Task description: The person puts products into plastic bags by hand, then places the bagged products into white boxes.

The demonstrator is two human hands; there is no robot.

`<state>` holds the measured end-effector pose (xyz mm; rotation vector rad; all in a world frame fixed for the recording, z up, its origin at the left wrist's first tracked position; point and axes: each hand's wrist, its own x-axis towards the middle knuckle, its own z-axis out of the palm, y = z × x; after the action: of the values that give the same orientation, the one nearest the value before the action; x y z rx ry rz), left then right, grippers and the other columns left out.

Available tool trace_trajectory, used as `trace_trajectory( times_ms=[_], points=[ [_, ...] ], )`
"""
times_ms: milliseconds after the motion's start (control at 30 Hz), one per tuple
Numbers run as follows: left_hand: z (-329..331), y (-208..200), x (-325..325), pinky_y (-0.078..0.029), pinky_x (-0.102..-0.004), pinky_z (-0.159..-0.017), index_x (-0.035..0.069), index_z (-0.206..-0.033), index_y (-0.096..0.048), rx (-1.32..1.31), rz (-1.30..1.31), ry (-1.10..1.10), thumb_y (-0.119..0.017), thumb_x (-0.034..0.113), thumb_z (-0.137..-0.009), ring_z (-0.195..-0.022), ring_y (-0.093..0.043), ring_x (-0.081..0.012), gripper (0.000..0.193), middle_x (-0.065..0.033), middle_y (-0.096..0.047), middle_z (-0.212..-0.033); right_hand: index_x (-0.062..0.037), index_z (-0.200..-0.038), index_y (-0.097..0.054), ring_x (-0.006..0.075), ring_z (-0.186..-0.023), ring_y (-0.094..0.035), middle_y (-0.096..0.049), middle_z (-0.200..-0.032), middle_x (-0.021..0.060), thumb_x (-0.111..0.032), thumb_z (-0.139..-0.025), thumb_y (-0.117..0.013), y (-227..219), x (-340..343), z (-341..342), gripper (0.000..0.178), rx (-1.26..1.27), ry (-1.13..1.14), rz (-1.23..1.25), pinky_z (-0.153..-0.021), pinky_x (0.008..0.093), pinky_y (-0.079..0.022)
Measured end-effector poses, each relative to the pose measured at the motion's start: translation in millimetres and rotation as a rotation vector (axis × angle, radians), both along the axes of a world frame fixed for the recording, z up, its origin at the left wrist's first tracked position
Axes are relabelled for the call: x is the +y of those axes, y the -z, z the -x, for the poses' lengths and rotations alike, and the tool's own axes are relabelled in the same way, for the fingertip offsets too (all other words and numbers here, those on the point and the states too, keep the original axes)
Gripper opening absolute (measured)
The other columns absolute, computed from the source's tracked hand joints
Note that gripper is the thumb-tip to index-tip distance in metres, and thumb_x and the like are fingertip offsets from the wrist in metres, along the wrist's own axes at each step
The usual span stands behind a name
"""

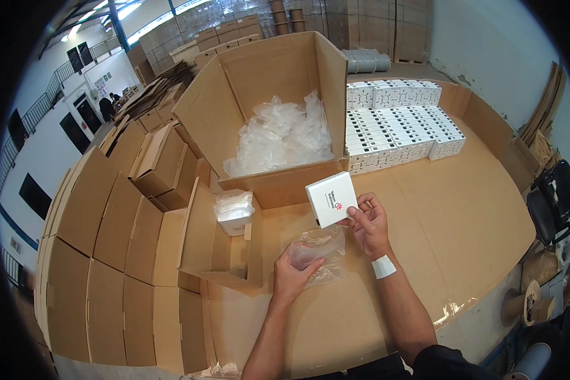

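Note:
My right hand [369, 229] grips a flat white square box [332, 197] by its lower right edge, thumb on the printed face. The box is held up, tilted, above the cardboard-covered table. Just below and to its left, a clear plastic bag [323, 250] is pinched in my left hand [292, 272], its film hanging out past the thumb. Box and bag are apart. Left of my hands stands an open cardboard carton [237, 275] with bagged white boxes [234, 212] at its far end.
Beyond my hands, a large open carton [332, 107] holds a heap of clear plastic bags [285, 136]. Rows of white boxes [405, 130] are stacked at the far right of the table [437, 221]. Closed brown cartons [107, 278] line the left side. A black chair [551, 196] stands at right.

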<state>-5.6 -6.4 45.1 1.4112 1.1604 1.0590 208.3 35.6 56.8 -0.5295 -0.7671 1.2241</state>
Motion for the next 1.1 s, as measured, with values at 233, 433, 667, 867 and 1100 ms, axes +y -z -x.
trace_trajectory(
  times_ms=[233, 433, 667, 867, 1100],
  points=[
    [-2.4, -8.1, -1.0, -0.055, -0.0298, -0.084, 0.0, -0.113, -0.063, 0.013, 0.018, -0.01, -0.085, 0.006, -0.081, -0.095, -0.068, -0.0144, 0.039, -0.0091, -0.071, -0.106, -0.0046, -0.106, -0.054, 0.0151, -0.099, -0.068, -0.068, -0.105, 0.009, 0.004, -0.092, -0.069, 6.1, -2.0, -1.4, 0.023, -0.187, -0.027, -0.038, -0.087, 0.0277, -0.055],
    [-3.8, 3.1, 0.2, -0.056, -0.0333, -0.085, -0.001, -0.11, -0.066, -0.053, -0.025, -0.034, -0.087, 0.015, -0.08, -0.094, -0.07, -0.0172, 0.04, -0.0121, -0.074, -0.103, -0.0045, -0.108, -0.056, 0.0124, -0.097, -0.065, -0.068, -0.103, 0.0063, 0.003, -0.092, -0.069, 6.7, -3.3, 0.0, 0.022, -0.243, -0.052, -0.036, -0.087, 0.0275, -0.051],
    [-3.1, 1.9, 0.6, -0.056, -0.0331, -0.086, -0.002, -0.112, -0.067, -0.027, -0.013, -0.015, -0.087, 0.014, -0.08, -0.096, -0.071, -0.0159, 0.041, -0.012, -0.075, -0.103, -0.0044, -0.109, -0.057, 0.0117, -0.098, -0.063, -0.067, -0.104, 0.0045, 0.001, -0.093, -0.069, 8.2, -2.9, -1.9, 0.021, -0.242, -0.057, -0.045, -0.086, 0.0274, -0.05],
    [-4.2, 0.2, 0.6, -0.055, -0.0326, -0.089, -0.003, -0.12, -0.064, -0.127, -0.01, 0.014, -0.085, 0.011, -0.082, -0.099, -0.07, -0.0164, 0.045, -0.0118, -0.073, -0.111, -0.0025, -0.111, -0.057, 0.0106, -0.094, -0.063, -0.067, -0.101, 0.0042, 0.003, -0.093, -0.069, 4.1, -5.0, 5.9, 0.022, -0.339, -0.073, -0.033, -0.083, 0.0263, -0.051],
    [-4.9, 0.7, 1.8, -0.054, -0.0308, -0.088, -0.004, -0.122, -0.063, -0.229, 0.036, 0.013, -0.081, 0.011, -0.088, -0.099, -0.068, -0.0148, 0.041, -0.0102, -0.072, -0.11, -0.0016, -0.111, -0.059, 0.0089, -0.092, -0.064, -0.067, -0.099, 0.0034, 0.002, -0.093, -0.07, 5.1, -4.0, 14.6, 0.022, -0.451, -0.021, -0.014, -0.081, 0.0251, -0.052]
  ],
)
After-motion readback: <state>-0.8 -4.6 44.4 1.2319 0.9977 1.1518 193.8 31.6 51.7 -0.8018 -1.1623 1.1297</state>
